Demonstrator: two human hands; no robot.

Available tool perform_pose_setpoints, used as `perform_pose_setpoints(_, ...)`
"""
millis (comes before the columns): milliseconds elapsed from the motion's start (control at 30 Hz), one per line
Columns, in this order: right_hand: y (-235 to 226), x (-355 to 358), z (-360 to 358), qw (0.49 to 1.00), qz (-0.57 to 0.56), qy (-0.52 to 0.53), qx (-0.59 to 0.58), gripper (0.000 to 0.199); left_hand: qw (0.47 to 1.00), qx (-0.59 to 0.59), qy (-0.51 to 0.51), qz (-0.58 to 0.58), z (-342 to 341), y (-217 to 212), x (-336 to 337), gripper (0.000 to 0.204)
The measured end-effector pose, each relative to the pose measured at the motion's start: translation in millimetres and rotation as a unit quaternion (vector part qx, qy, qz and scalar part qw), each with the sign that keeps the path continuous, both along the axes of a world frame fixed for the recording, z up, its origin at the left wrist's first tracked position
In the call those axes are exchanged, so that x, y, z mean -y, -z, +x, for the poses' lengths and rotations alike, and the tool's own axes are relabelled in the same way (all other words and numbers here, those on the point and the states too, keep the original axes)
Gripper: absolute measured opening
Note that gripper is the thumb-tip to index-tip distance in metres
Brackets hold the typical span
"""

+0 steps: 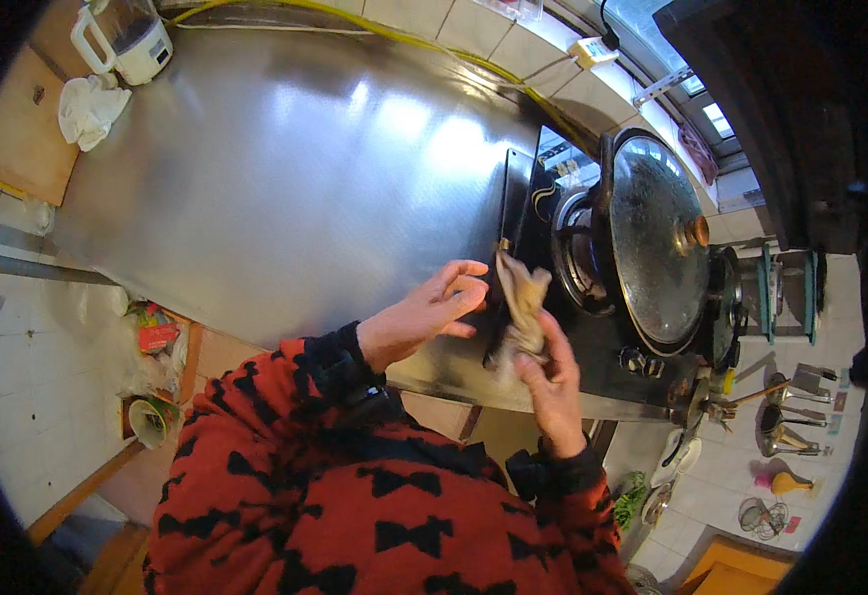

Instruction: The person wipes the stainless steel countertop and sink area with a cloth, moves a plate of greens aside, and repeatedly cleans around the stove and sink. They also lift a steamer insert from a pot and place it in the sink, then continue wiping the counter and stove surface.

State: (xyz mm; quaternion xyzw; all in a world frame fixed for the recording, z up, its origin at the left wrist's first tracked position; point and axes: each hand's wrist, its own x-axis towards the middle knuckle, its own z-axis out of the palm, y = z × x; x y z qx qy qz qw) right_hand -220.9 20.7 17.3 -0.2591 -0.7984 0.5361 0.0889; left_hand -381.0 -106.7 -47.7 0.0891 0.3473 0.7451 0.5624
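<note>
My right hand pinches a crumpled beige cloth between thumb and fingers, its upper end hanging free over the front left edge of the black gas stove. To its left, my left hand is open, fingers slightly curled and apart, just above the edge of the steel counter. It holds nothing and stays a little apart from the cloth. On the stove, right of the cloth, sits a large dark wok under a glass lid with a wooden knob.
A white jug appliance and a white cloth are at the far left corner. A yellow hose runs along the back wall. Ladles and spatulas hang at the right, above leafy greens.
</note>
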Motion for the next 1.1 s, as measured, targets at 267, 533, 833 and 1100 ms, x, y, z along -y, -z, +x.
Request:
perform_pose_setpoints(267,0,16,-7,0.985,-0.113,-0.132,-0.001,0.055,0.994,-0.051,-0.039,-0.090,-60,41,-11,0.043)
perform_pose_setpoints(533,8,7,66,0.982,-0.167,0.053,0.074,0.040,0.993,-0.114,-0.018,0.030,-166,33,-94,0.054)
perform_pose_setpoints(833,17,8,128,0.948,-0.228,0.221,0.010,0.032,0.670,-0.707,-0.004,-0.225,-240,100,-183,0.063)
perform_pose_setpoints(1100,20,11,146,0.940,-0.195,0.277,0.046,0.026,0.488,-0.844,0.049,-0.216,-215,126,-235,0.062)
